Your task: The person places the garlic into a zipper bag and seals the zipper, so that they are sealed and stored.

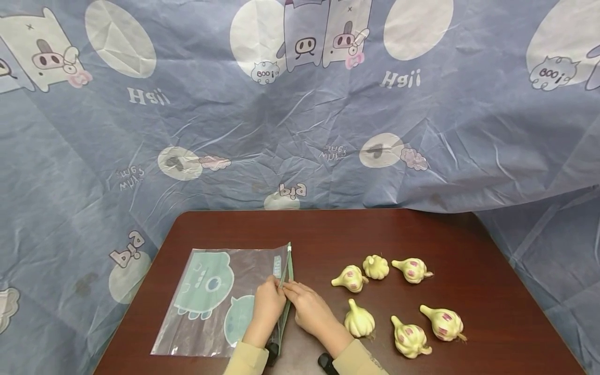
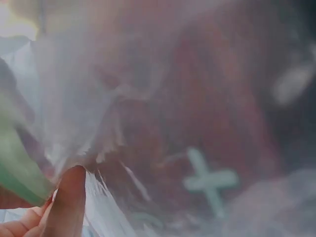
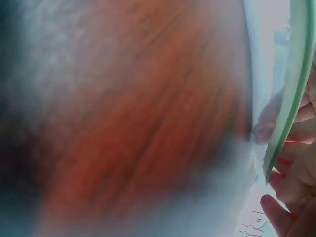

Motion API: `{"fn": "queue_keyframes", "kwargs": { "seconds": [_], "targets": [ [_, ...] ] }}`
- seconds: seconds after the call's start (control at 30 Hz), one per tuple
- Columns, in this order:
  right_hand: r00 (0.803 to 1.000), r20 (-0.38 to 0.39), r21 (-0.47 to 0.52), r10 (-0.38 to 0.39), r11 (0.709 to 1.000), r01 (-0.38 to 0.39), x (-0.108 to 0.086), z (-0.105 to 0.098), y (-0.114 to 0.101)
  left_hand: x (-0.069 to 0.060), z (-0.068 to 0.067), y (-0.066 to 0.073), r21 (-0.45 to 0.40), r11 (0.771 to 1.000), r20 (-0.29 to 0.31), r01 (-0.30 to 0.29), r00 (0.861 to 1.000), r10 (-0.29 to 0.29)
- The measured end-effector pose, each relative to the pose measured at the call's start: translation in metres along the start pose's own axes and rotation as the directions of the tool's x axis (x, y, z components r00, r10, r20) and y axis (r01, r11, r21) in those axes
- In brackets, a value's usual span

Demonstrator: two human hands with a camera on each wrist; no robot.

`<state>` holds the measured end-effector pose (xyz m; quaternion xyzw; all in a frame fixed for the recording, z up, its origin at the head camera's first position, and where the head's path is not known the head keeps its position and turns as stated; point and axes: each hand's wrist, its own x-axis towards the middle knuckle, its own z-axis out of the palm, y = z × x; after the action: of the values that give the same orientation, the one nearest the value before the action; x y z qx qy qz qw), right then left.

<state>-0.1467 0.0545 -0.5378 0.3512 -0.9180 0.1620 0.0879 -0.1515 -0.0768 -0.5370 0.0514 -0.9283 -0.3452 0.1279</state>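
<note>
A clear slider zip bag (image 1: 250, 263) with pale green cartoon prints lies flat on the table, its green-edged mouth towards the right and slightly parted. Near the middle of that mouth, my left hand (image 1: 269, 307) pinches one edge. My right hand (image 1: 311, 311) meets it there from the right, its fingers gripping the other edge. Through the left wrist view, a finger (image 2: 68, 205) presses the crinkled plastic beside the green strip (image 2: 22, 170). The right wrist view shows fingers (image 3: 298, 175) along the green zip strip (image 3: 295, 89); much of that view is blurred.
Several garlic bulbs lie on the table right of my hands, the nearest being a bulb (image 1: 359, 320) by my right forearm and a bulb (image 1: 350, 279) behind it. The brown table (image 1: 337, 229) has a blue patterned cloth (image 1: 300, 120) hanging behind and at its sides.
</note>
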Motion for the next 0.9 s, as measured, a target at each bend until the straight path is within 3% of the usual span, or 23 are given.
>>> {"fn": "queue_keyframes", "kwargs": {
  "seconds": [0.2,0.37,0.5,0.77,0.9],
  "targets": [
    [0.987,0.128,0.048,0.098,0.993,-0.105,-0.001,0.005,-0.002,-0.002,0.001,0.000,-0.006,1.000,-0.004,-0.014,1.000,0.014],
    [0.965,0.193,0.097,0.179,0.975,-0.201,0.000,0.005,-0.003,-0.004,-0.004,-0.001,0.015,0.996,-0.023,-0.086,0.996,0.086],
    [0.966,0.194,0.097,0.173,0.976,-0.195,0.000,0.004,-0.001,-0.004,-0.011,-0.003,0.071,0.986,-0.062,-0.149,0.986,0.154],
    [0.973,0.194,0.029,0.123,0.991,-0.131,-0.001,0.003,0.002,-0.004,-0.021,-0.001,0.130,0.979,-0.137,-0.156,0.975,0.173],
    [0.975,0.198,0.010,0.101,0.994,-0.105,-0.001,0.004,0.004,-0.003,-0.025,0.001,0.122,0.978,-0.142,-0.167,0.973,0.184]
  ]
}}
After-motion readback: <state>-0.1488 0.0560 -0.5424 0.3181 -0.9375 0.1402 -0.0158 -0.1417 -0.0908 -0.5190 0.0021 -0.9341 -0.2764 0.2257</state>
